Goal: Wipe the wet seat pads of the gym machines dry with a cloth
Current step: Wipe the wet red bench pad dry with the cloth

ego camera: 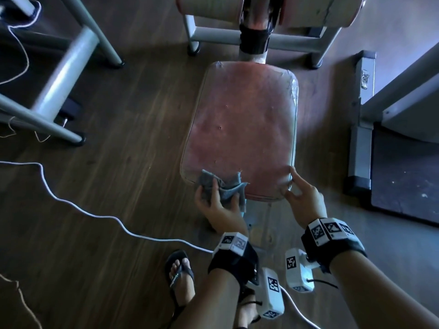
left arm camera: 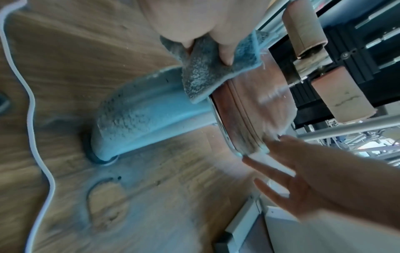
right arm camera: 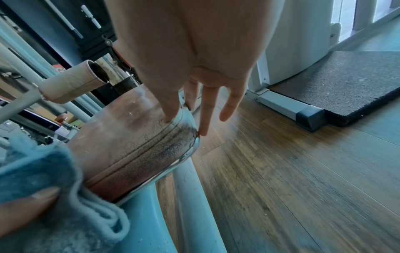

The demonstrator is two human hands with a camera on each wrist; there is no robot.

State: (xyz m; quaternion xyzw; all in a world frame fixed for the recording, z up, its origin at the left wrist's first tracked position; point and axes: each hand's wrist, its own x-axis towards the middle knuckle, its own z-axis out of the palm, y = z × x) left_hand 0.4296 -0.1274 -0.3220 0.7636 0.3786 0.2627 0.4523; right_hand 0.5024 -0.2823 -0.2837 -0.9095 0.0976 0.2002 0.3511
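- My left hand grips the bunched grey cloth, fingers curled round it, at the near left corner of the seat pad.
- The cloth lies half on the pad and half hanging over its front edge, above the pale frame tube underneath.
- My right hand holds nothing; its fingers are spread and nearly straight, the tips touching the pad's near right corner to steady it.
- To wipe well, I judge I should flatten the cloth first, since a wad touches little of the surface.
- I would then sweep in overlapping lanes from the near edge toward the roller pads at the far end.
- The piping seam along the side likely traps water, so I would run the cloth along it too.
- I cannot tell from these views which patches are wet.
- A white cable lies on the wooden floor near my foot; I should mind it.
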